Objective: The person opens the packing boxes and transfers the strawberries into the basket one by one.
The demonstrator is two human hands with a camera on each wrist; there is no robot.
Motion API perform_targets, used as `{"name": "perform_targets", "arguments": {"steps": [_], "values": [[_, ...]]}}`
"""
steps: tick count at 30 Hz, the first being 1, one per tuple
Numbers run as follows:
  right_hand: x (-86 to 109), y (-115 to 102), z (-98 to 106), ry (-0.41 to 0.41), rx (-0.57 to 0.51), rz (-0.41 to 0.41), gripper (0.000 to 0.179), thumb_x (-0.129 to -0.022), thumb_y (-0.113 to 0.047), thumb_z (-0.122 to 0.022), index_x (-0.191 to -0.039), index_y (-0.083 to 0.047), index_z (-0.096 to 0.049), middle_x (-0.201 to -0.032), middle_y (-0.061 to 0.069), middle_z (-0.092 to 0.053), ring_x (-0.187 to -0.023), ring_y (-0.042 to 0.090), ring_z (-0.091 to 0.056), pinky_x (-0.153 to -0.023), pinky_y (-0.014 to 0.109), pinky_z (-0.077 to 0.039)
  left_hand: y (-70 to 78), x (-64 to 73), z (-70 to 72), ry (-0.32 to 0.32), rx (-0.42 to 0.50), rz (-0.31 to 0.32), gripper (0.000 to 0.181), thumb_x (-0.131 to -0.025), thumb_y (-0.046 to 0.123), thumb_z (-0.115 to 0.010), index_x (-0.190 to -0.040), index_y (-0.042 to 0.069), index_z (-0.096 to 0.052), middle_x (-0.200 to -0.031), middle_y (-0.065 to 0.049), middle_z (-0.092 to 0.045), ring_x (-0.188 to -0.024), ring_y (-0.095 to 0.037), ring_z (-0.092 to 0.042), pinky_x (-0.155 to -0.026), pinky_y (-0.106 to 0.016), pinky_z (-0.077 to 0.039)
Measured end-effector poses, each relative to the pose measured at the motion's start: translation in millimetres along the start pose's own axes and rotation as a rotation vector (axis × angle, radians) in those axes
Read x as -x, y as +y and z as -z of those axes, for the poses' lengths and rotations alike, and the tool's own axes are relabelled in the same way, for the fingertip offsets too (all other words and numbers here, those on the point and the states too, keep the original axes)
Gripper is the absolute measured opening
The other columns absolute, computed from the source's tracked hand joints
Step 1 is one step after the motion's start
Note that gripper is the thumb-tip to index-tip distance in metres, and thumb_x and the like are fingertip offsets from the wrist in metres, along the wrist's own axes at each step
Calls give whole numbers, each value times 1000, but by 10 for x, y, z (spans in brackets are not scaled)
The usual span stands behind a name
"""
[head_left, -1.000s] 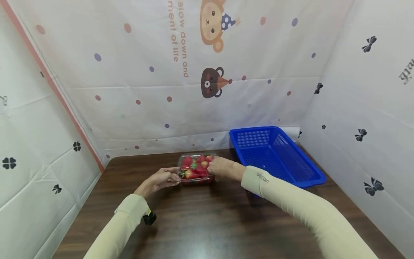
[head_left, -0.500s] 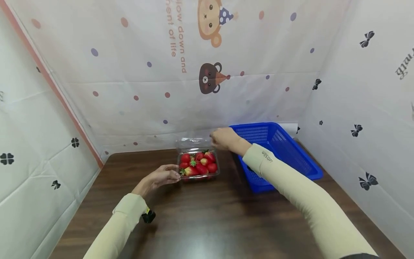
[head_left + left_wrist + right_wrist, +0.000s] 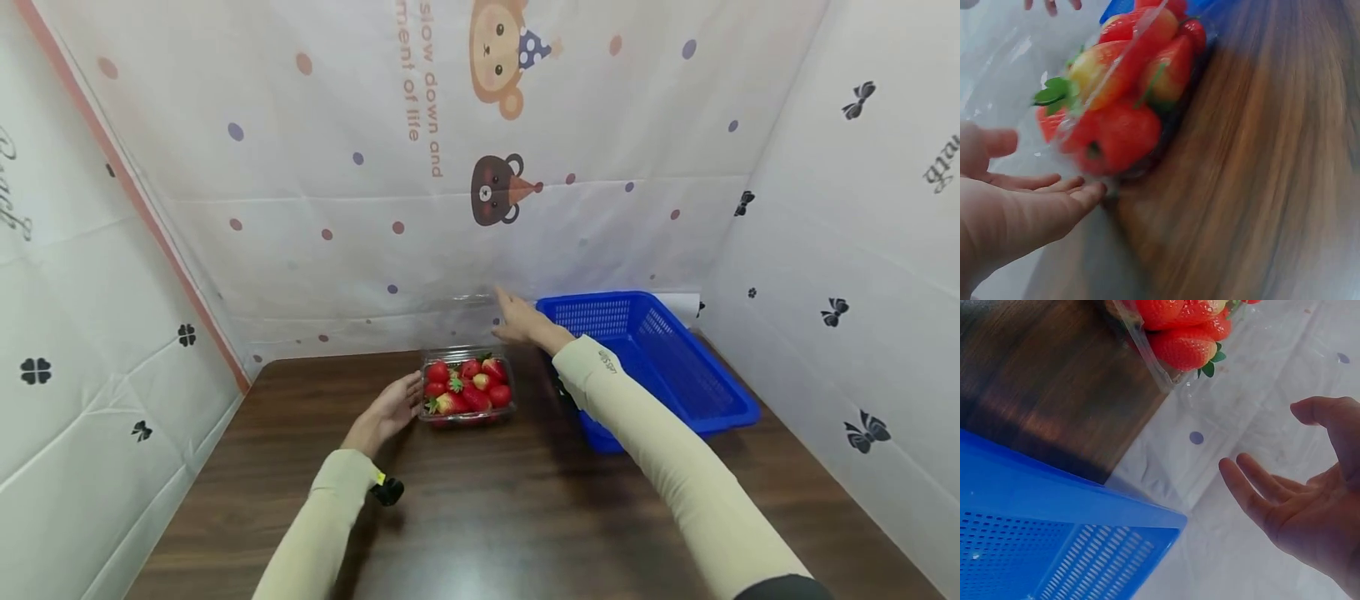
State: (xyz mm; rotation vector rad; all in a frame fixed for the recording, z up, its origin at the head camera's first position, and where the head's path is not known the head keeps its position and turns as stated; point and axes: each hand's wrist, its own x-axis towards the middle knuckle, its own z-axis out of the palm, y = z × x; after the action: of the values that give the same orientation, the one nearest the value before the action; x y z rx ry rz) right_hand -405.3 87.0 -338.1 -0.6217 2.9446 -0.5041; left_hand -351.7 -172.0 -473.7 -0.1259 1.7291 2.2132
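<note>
A clear plastic box [image 3: 467, 421] full of red strawberries [image 3: 472, 392] stands at the table's back edge. Its transparent lid [image 3: 459, 323] is raised behind it, hard to make out against the backdrop. At the box's left side is my left hand [image 3: 392, 406], fingers extended; in the left wrist view, the fingertips [image 3: 1094, 192] lie at the lower edge of the box, and contact is unclear. My right hand [image 3: 520, 321] is above and right of the box, beside the lid. Seen from the right wrist, this hand [image 3: 1316, 494] has spread fingers and holds nothing.
A blue perforated basket [image 3: 675, 375] stands at the back right of the brown wooden table [image 3: 480, 517], under my right forearm. A patterned white cloth [image 3: 337, 275] hangs directly behind the table, with more cloth at both sides.
My right hand has lifted the lid from over the strawberries up and back, then let go of it. My left hand has loosened from the box's front left corner and moved along its left side.
</note>
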Motion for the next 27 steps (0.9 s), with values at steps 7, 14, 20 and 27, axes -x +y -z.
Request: {"name": "perform_targets", "arguments": {"steps": [7,14,20,27], "values": [[20,46,-25,-42,101,88,59,-101,-21,-59,-153,0,-40,-151,25,-49,-137,39,-53,-112,51,-47,-238,-192,-151,224,98,-133,48,-111,21,-36,-155,0,-39,-132,-4,-58,-117,-11,-54,-95,-16,-44],[-7,78,-219,-188,188,189,20,-98,-13,-64,-109,1,-74,-106,14,-76,-95,24,-71,-85,35,-60,-377,-321,-198,303,105,-206,47,-110,20,-37,-149,-5,-44,-160,-20,-37,-153,-30,-31,-128,-39,-24],[-123,43,-438,-268,272,138,28,-97,-16,-67,-71,-7,-60,-66,0,-53,-62,12,-44,-57,23,-39,-386,-347,-283,412,22,-221,44,-109,29,-43,-136,-1,-61,-144,-16,-57,-136,-25,-50,-116,-37,-40],[-176,-70,-548,-243,312,129,26,-94,-15,-68,-70,-8,-59,-71,3,-58,-65,14,-48,-59,26,-41,-394,-338,-237,448,16,-229,31,-103,34,-60,-111,7,-71,-83,12,-65,-70,1,-55,-67,-14,-47]]}}
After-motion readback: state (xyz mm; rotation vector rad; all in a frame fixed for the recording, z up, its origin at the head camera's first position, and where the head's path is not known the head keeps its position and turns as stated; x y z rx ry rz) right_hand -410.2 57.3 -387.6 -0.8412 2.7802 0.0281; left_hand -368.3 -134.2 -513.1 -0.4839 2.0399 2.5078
